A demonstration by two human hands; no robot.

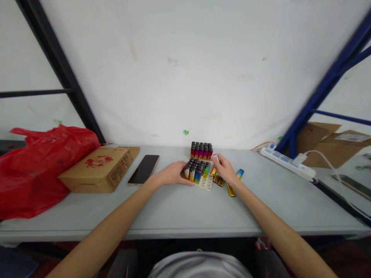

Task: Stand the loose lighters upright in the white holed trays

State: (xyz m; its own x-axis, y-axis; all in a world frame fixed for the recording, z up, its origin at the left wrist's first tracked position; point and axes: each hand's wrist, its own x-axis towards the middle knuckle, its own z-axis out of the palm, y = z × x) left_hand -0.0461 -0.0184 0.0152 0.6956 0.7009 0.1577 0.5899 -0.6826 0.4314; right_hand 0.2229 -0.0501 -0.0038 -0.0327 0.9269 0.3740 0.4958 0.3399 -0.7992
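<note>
A white tray (206,183) with round-ended slots holds several upright lighters (197,170) in blue, yellow and green with black tops. Its right front slots are bare. My left hand (175,173) grips the tray's left side, thumb along the front and fingers behind. Right of the tray, my right hand (223,168) is closed on a lighter (216,157); only its metal end shows past the fingers. Loose lighters (219,180) lie below that hand, and a gold one (231,190) lies beside the wrist. A blue-ended lighter (240,173) shows behind the wrist.
Red-purple lighters (201,150) stand in a block by the wall. A phone (144,170), a cardboard box (97,166) and a red plastic bag (43,166) lie left. At right are a white power strip (286,163) with a cable and an open carton (330,144).
</note>
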